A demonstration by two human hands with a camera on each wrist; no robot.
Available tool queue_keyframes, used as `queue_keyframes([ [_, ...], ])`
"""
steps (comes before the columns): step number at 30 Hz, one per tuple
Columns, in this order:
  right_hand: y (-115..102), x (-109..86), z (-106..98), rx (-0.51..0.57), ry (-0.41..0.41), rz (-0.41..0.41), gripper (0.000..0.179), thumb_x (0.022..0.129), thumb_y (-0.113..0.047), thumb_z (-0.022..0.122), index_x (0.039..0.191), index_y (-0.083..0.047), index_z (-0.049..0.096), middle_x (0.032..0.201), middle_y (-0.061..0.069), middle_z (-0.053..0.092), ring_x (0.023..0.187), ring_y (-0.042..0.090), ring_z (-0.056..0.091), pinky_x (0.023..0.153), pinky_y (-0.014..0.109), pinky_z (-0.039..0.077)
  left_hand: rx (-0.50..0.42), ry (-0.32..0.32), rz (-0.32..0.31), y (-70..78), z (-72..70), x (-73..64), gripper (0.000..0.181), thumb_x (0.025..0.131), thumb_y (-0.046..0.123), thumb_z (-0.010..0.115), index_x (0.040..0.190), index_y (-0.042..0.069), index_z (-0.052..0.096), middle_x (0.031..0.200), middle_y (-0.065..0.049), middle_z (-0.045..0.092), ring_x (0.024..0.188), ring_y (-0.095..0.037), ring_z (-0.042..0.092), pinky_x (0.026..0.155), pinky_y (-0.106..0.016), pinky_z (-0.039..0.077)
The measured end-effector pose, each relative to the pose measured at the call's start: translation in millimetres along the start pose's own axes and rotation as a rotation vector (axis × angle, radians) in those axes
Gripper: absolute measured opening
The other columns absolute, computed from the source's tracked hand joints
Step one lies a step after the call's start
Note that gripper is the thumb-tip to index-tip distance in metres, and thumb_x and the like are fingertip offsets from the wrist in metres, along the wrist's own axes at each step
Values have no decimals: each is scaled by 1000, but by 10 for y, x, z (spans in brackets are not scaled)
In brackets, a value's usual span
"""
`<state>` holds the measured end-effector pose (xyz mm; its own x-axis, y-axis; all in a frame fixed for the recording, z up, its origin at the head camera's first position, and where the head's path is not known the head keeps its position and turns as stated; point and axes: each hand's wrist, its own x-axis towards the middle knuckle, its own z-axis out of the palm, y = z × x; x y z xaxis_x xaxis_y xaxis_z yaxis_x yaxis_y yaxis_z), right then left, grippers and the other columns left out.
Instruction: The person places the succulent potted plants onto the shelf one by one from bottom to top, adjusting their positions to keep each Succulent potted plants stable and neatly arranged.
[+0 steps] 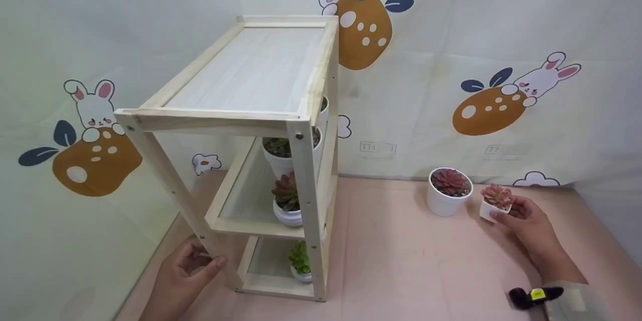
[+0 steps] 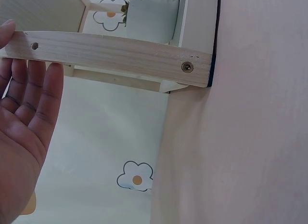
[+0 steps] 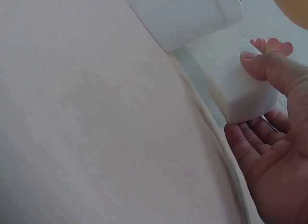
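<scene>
My right hand [image 1: 534,225] grips a small square white pot with a pinkish-red succulent [image 1: 496,196], thumb on one side and fingers round the other. In the right wrist view the pot's white wall [image 3: 240,84] shows between thumb and fingers, with pink leaf tips above. Beside it stands a larger round white pot with a dark red succulent [image 1: 449,190]. On the left, my left hand [image 1: 183,276] holds a front leg of a pale wooden shelf rack [image 1: 220,123]. The left wrist view shows the thumb and fingers on opposite sides of that leg [image 2: 110,49].
The middle shelf [image 1: 251,228] bears potted succulents, partly hidden by the right front leg. On the bottom shelf [image 1: 273,285] sits a green succulent [image 1: 300,258] in a white pot. A pink tabletop [image 1: 391,261] meets a printed cloth backdrop [image 1: 426,20] behind.
</scene>
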<state>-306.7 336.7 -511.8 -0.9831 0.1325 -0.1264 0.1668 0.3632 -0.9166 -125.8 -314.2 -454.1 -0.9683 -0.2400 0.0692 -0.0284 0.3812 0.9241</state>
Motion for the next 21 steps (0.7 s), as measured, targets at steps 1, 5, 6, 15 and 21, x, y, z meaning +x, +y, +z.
queue_keyframes([
  [1, -6, -6, 0, 0, -4, 4, 97, 88, -46, 82, 157, -1, 30, 130, -8, 56, 103, -10, 54, 84, 16, 54, -2, -1, -1, 3, 0, -1, 41, 91, 16, 82, 126, 7, 64, 122, -11, 72, 98, -10, 70, 86, -23, 59],
  [5, -35, -26, 6, -12, -16, 23, 100, 88, -50, 80, 159, -3, 27, 151, 11, 47, 114, -1, 53, 84, 12, 53, -11, -7, -11, 16, -2, -6, 40, 90, 16, 82, 125, 7, 64, 122, -13, 71, 98, -11, 71, 85, -24, 60],
  [6, -46, -33, 9, -8, -19, 29, 101, 88, -51, 80, 160, -3, 26, 157, 15, 42, 119, 3, 52, 84, 11, 52, -12, -8, -14, 21, -4, -7, 40, 90, 16, 82, 124, 7, 64, 122, -13, 71, 98, -12, 71, 85, -24, 60],
  [15, -176, -130, 47, 9, 10, -83, 77, 93, -39, 79, 150, -5, 39, 136, -5, 58, 112, -4, 57, 85, 9, 54, -23, 2, 22, 14, -12, -12, 36, 90, 14, 83, 120, 5, 65, 116, -12, 72, 95, -12, 72, 83, -24, 60],
  [21, -290, -206, 62, -21, 7, -171, 67, 95, -34, 78, 146, -7, 44, 131, -14, 56, 108, -16, 50, 87, 5, 50, -36, 17, 60, 5, -3, -19, 33, 88, 8, 83, 116, 5, 66, 110, -8, 73, 92, -12, 73, 81, -23, 61],
])
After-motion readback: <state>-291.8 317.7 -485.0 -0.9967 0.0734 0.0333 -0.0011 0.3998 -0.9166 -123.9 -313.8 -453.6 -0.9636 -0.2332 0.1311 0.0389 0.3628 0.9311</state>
